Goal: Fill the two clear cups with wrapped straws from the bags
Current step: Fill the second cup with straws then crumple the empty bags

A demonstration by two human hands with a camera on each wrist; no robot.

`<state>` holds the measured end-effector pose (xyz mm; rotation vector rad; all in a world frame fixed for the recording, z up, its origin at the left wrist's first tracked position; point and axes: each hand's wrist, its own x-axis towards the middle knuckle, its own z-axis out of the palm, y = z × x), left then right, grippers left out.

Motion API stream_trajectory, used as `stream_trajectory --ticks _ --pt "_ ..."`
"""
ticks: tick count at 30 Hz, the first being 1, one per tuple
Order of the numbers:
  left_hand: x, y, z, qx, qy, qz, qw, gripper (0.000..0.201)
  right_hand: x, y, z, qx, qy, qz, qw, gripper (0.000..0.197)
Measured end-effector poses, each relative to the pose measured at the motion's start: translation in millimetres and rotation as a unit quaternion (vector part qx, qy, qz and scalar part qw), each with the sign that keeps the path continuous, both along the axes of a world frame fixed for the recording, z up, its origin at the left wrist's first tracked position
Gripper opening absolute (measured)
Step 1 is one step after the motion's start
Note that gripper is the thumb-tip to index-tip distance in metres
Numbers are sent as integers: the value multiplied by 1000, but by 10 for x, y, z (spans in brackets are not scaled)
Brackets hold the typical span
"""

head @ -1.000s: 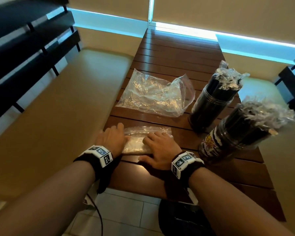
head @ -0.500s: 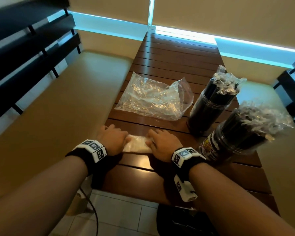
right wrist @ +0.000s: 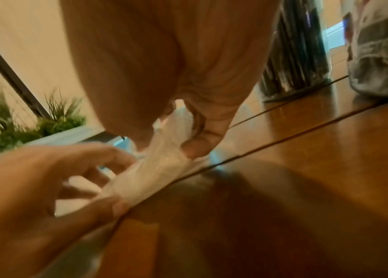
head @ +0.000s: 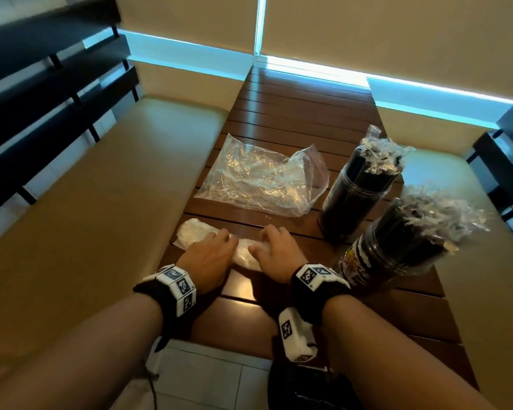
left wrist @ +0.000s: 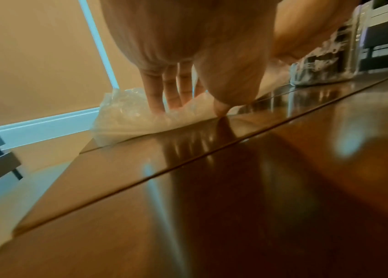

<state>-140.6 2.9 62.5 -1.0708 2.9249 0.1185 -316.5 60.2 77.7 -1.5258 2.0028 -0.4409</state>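
Note:
A folded clear plastic bag (head: 193, 232) lies at the near left edge of the wooden table (head: 302, 113). My left hand (head: 218, 247) presses on it with straight fingers (left wrist: 171, 97), the thumb tip touching the table. My right hand (head: 267, 244) pinches the bag's right end (right wrist: 164, 165) between thumb and curled finger. Two clear cups stand on the right, both packed with black wrapped straws: the far cup (head: 359, 187) and the near cup (head: 397, 255), which carries a printed label. My right hand is just left of the near cup.
An empty crumpled clear bag (head: 258, 179) lies mid-table behind my hands. Tan cushioned benches flank the table on the left (head: 101, 187) and the right (head: 462, 179). A black slatted backrest (head: 42, 99) rises at the far left. Tiled floor shows below the near edge.
The flat bag has been folded narrower under my hands. Both hands have shifted slightly further onto the table, and the bag's left end now sticks out past my left hand.

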Motion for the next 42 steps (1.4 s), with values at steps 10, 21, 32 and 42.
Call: stream_trajectory --ticks 10,21,32,42 --pt "-26 -50 342 -52 251 242 936 21 64 98 465 -263 154 121 945 28" --pt "41 -99 822 558 452 379 584 35 322 158 565 -156 46 232 959 25" --pt "56 17 1012 533 561 322 546 36 407 110 853 -393 89 71 912 15" --pt "184 116 1334 581 531 269 554 35 469 225 808 -372 232 148 886 22"
